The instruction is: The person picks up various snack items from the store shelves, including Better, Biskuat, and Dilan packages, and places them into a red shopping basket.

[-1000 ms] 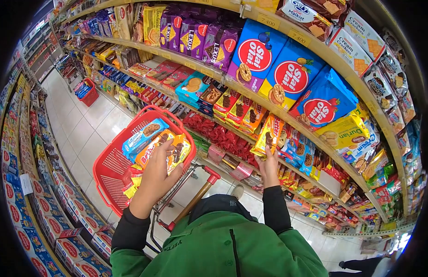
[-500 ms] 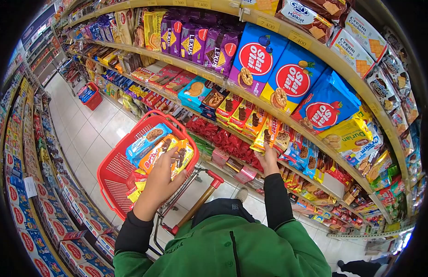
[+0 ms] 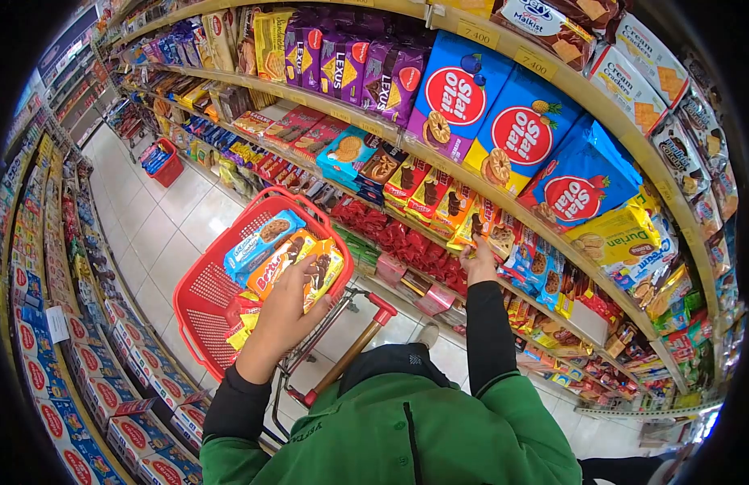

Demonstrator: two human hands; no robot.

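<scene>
My left hand (image 3: 285,318) is over the right side of a red basket (image 3: 198,293), its fingers apart near an orange biscuit pack (image 3: 279,263) and a yellow pack (image 3: 324,271). A blue cookie pack (image 3: 263,241) lies beside them, with red and yellow packs (image 3: 243,317) lower in the basket. My right hand (image 3: 479,263) reaches to the shelf, its fingers at the lower end of a yellow-orange biscuit pack (image 3: 471,226) in a row of similar packs. Whether the fingers grip that pack is hard to make out.
The basket sits at a cart with a red-ended handle (image 3: 354,347). Shelves with blue Slai O'lai packs (image 3: 516,137) and purple packs (image 3: 342,73) curve along the right. Another red basket (image 3: 166,168) stands on the tiled floor. More shelves (image 3: 75,364) line the left.
The yellow-orange pack at my right hand now sits farther back in its shelf row, and the hand has shifted slightly right. My left hand remains over the basket.
</scene>
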